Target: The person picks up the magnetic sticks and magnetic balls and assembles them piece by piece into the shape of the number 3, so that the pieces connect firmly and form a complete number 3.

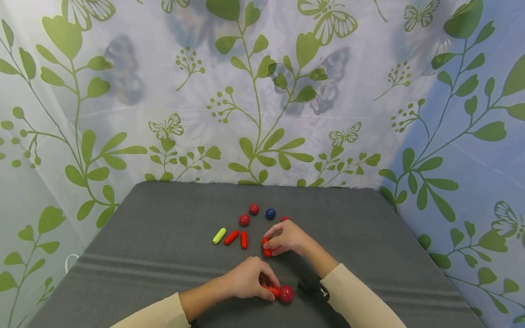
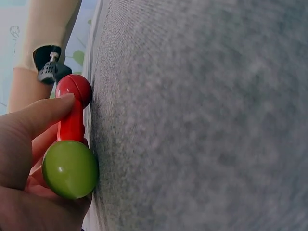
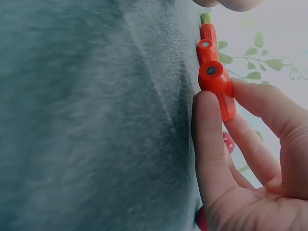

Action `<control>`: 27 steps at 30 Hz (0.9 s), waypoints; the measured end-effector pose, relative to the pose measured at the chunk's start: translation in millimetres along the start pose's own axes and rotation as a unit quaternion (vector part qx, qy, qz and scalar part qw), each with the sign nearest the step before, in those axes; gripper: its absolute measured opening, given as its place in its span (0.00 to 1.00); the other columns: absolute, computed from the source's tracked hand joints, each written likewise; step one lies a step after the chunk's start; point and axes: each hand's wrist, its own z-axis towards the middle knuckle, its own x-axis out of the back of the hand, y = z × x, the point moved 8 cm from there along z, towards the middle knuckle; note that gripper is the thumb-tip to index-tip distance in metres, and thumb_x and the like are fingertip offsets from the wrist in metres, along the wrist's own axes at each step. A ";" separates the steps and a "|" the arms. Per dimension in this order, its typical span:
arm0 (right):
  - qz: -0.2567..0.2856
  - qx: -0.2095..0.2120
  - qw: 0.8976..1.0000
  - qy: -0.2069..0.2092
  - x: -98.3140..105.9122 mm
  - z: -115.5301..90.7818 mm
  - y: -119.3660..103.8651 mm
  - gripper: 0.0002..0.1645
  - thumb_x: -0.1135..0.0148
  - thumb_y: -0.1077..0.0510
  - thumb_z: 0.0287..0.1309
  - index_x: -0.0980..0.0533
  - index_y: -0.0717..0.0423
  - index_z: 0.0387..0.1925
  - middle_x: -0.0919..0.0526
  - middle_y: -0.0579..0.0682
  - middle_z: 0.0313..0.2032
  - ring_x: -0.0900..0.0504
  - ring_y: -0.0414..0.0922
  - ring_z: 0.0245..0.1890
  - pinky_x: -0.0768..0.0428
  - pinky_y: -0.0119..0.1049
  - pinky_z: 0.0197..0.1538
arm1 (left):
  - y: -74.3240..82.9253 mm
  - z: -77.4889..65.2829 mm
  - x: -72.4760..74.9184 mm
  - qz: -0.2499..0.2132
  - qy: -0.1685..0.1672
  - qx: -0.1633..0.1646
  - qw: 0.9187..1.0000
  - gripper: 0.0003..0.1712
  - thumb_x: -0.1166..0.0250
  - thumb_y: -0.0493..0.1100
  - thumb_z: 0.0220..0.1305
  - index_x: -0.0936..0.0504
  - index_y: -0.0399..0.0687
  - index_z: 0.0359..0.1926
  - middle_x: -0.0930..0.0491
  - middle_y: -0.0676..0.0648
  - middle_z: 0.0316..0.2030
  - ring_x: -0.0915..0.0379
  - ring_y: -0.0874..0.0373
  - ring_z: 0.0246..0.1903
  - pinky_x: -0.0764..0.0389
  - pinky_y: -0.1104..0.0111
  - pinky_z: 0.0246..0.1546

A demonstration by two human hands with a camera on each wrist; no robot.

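My left hand (image 1: 248,279) grips a red rod (image 2: 71,122) low over the grey table. A red ball (image 1: 286,294) is on the rod's far end. At the other end, a green ball (image 2: 70,169) shows in the left wrist view, while in the head view the hand hides it. Farther forward, my right hand (image 1: 289,237) pinches another red rod (image 3: 220,91) between thumb and fingers, close to the cloth. A dark hole shows in that rod's end in the right wrist view.
Left of my right hand lie a yellow-green rod (image 1: 219,236) and two red rods (image 1: 231,237). Behind them are two red balls (image 1: 244,220) and a blue ball (image 1: 270,213). My right hand partly covers another red ball (image 1: 285,219). A leaf-patterned curtain (image 1: 184,100) stands behind the grey table (image 1: 172,205).
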 end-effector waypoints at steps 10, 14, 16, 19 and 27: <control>0.023 0.017 1.000 0.003 8.4 -22.8 14.3 0.17 0.25 0.64 0.55 0.17 0.66 0.46 0.11 0.54 0.33 0.10 0.47 0.33 0.11 0.46 0.41 | -2.2 1.5 -1.2 -0.016 -0.020 0.003 1.000 0.10 0.20 0.37 0.54 0.08 0.49 0.38 0.15 0.59 0.28 0.25 0.73 0.25 0.21 0.78 0.30; 0.021 0.021 0.999 0.017 11.9 -32.8 17.4 0.18 0.24 0.63 0.55 0.17 0.65 0.46 0.12 0.53 0.31 0.11 0.47 0.31 0.11 0.45 0.41 | -2.3 2.0 -0.7 -0.018 -0.029 -0.008 0.999 0.10 0.21 0.38 0.54 0.08 0.49 0.39 0.16 0.59 0.29 0.24 0.73 0.26 0.20 0.77 0.31; 0.024 0.020 0.999 0.020 12.8 -37.5 19.3 0.19 0.24 0.62 0.55 0.17 0.65 0.47 0.13 0.52 0.31 0.11 0.47 0.31 0.11 0.45 0.41 | -3.0 2.6 -0.2 -0.021 -0.034 -0.014 0.999 0.10 0.21 0.37 0.54 0.08 0.49 0.40 0.16 0.58 0.30 0.24 0.72 0.26 0.20 0.77 0.31; 0.029 0.014 0.999 0.022 13.6 -44.6 22.4 0.20 0.24 0.61 0.55 0.18 0.66 0.48 0.13 0.52 0.30 0.12 0.46 0.30 0.11 0.45 0.41 | -4.3 4.1 0.3 -0.022 -0.043 -0.022 0.999 0.11 0.21 0.37 0.55 0.09 0.48 0.41 0.15 0.57 0.31 0.25 0.73 0.27 0.21 0.78 0.31; 0.045 0.010 0.999 0.025 15.4 -60.3 29.9 0.23 0.23 0.62 0.54 0.19 0.68 0.50 0.13 0.52 0.32 0.12 0.46 0.31 0.11 0.45 0.41 | -5.8 6.9 -0.2 -0.022 -0.063 -0.031 0.997 0.12 0.21 0.37 0.55 0.09 0.48 0.42 0.15 0.55 0.32 0.25 0.74 0.27 0.21 0.78 0.31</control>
